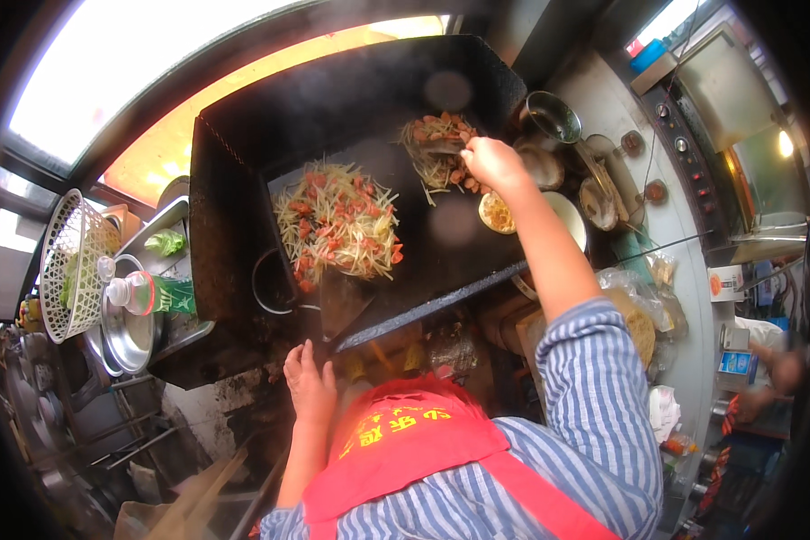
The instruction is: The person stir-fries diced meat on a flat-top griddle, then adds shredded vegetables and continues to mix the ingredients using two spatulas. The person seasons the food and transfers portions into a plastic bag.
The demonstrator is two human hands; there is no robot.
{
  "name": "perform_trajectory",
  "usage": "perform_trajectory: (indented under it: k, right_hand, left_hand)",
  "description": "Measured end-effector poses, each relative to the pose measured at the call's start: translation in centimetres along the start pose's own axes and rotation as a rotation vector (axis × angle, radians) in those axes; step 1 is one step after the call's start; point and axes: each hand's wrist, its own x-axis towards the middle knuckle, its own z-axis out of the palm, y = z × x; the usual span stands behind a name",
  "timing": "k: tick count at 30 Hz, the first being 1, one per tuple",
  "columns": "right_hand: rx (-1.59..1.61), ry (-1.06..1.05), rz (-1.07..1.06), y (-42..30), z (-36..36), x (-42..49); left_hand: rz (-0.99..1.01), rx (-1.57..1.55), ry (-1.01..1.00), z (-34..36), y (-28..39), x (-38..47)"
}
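My right hand (496,165) reaches over the far right of a dark flat griddle (432,250). It grips what looks like a metal scraper (442,146), whose handle is hidden in my fist. The blade sits in a small pile of sliced sausage (439,125) and pale shreds. My left hand (308,381) is at the griddle's front edge, fingers extended and apart. Just beyond it a wide metal spatula (342,304) lies on the griddle, its blade against a large heap of pale shreds and orange-red pieces (337,223).
High dark guards (223,229) wall the griddle. Left stand a white plastic basket (74,270), a metal bowl (131,337) and a green-labelled bottle (155,293). Right are a bowl of yellow food (497,213), a metal ladle (553,116) and an oven (742,135). Another person's hand (779,371) is blurred at far right.
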Motion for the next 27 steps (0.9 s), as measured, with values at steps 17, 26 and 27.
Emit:
perform_trajectory:
  k: [17, 26, 27]
  right_hand:
    - [-0.751, -0.147, -0.149, 2.7, -9.6, 3.2]
    - [-0.91, -0.453, -0.182, -3.1, -8.5, 7.1]
    - [-0.87, -0.409, -0.218, -3.3, -8.9, 7.4]
  left_hand:
    - [0.009, -0.041, -0.067, 0.6, -1.0, 0.9]
    - [-0.029, -0.076, -0.026, -2.7, 0.3, -0.6]
    - [-0.027, -0.095, -0.001, -2.9, 0.5, -0.8]
